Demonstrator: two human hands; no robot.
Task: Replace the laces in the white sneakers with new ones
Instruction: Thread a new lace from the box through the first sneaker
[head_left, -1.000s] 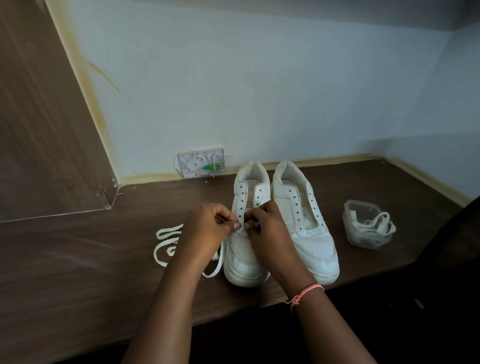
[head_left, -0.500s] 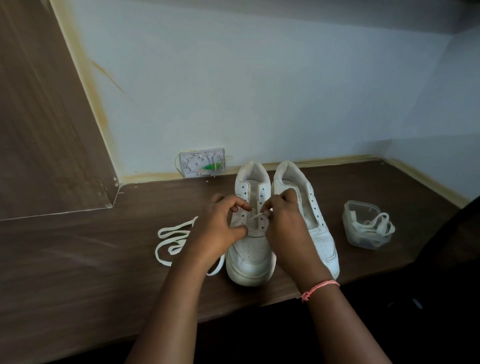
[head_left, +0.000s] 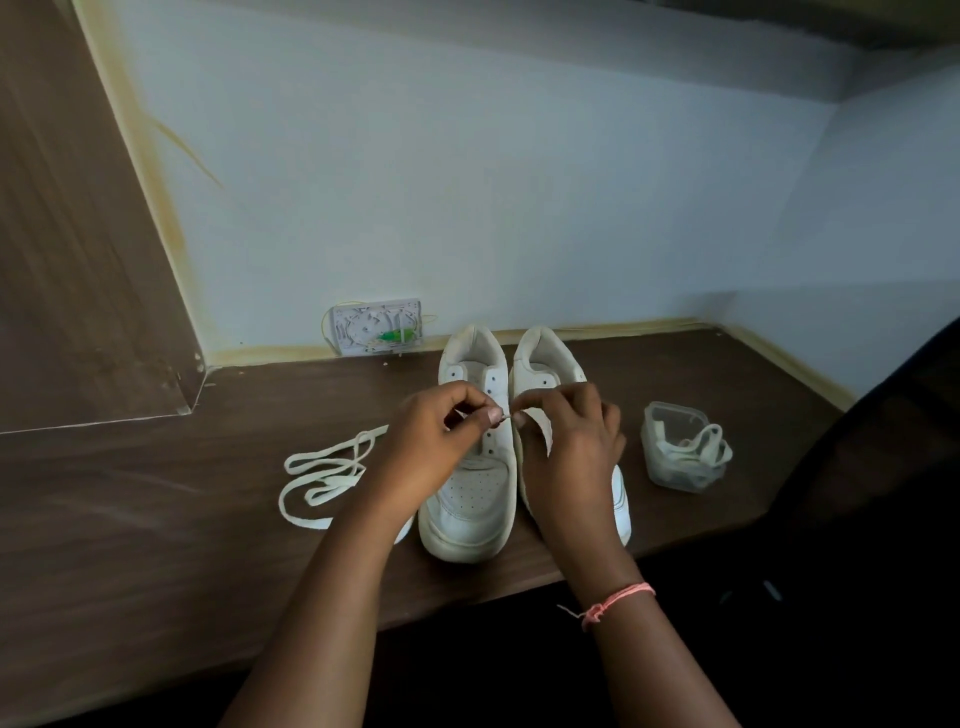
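Head view, both hands' grip pinching a lace end (head_left: 506, 415), clear tub (head_left: 675, 447) holding laces (head_left: 701, 451)

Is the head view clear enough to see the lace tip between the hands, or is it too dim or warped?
Head view: dim, soft light, no glare; wide-angle bending at the edges. The left hand and right hand pinch at the lace tip, which is small and blurred over the left sneaker.
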